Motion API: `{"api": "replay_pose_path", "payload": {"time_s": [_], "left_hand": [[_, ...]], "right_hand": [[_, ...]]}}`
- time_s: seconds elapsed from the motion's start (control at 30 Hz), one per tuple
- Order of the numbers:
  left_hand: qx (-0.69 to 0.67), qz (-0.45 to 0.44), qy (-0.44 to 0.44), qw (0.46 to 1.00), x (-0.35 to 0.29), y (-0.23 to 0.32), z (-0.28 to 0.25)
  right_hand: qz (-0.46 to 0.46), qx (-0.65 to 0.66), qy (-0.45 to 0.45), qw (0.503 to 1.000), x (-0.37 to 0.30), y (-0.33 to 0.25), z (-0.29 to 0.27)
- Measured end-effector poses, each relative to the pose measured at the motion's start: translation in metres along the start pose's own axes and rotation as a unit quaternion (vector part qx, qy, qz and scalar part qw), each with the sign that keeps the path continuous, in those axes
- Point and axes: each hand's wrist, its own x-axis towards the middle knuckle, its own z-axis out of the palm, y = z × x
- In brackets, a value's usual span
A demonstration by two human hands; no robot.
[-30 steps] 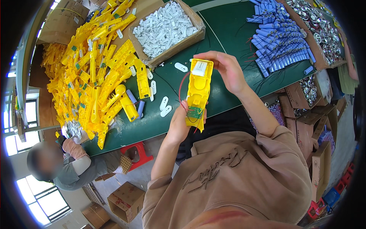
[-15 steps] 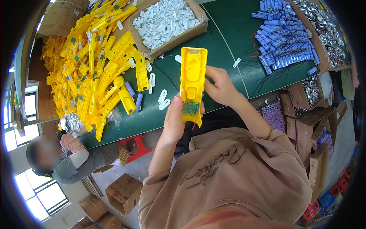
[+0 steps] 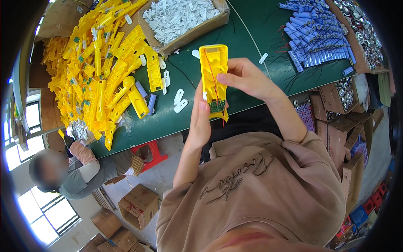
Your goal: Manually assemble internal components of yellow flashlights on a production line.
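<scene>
Nearer me than the cardboard carton (image 3: pixel 193 34) of white plastic pieces (image 3: pixel 178 19), I hold a yellow casing (image 3: pixel 208 80) upright above the green table (image 3: pixel 237 46). My left hand (image 3: pixel 201 122) grips its lower end, thumb beside the green circuit board (image 3: pixel 217 106). My right hand (image 3: pixel 247 80) is closed on the casing's right edge, thumb over its open face; the thumb appears to touch the red wire (image 3: pixel 213 73) running up the inside, though I cannot be sure at this angle. White oval plates (image 3: pixel 181 106) lie on the near side of the carton. Left of the carton spreads a heap of yellow parts (image 3: pixel 94 67); well to its right sit rows of blue cylinders (image 3: pixel 317 38). Beyond the heap, farther left of the carton, a co-worker (image 3: pixel 84 178) is at the table's edge.
</scene>
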Motion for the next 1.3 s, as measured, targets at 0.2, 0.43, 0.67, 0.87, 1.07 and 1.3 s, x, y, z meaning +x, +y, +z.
{"api": "replay_pose_path", "payload": {"time_s": [0.2, 0.43, 0.67, 0.87, 1.07, 1.3], "left_hand": [[-0.073, -0.049, -0.065, 0.994, 0.014, 0.002, -0.004], [-0.104, -0.001, -0.016, 0.994, 0.019, 0.008, 0.01], [0.028, 0.1, 0.062, 0.993, 0.028, 0.006, 0.006], [0.127, 0.129, 0.088, 0.979, 0.023, 0.016, 0.013], [0.076, 0.111, 0.142, 0.981, 0.026, 0.004, 0.001], [-0.033, 0.096, 0.201, 0.974, 0.032, 0.014, -0.007]], "right_hand": [[-0.113, -0.165, 0.03, 0.979, 0.002, 0.002, -0.003], [-0.115, -0.253, 0.107, 0.955, 0.0, -0.011, 0.006], [-0.188, -0.361, 0.198, 0.892, -0.014, -0.017, 0.027], [-0.147, -0.329, 0.147, 0.921, -0.012, -0.013, 0.035], [-0.132, -0.176, 0.145, 0.965, -0.011, 0.006, 0.042], [-0.023, 0.104, -0.022, 0.994, -0.026, 0.008, 0.017]]}}
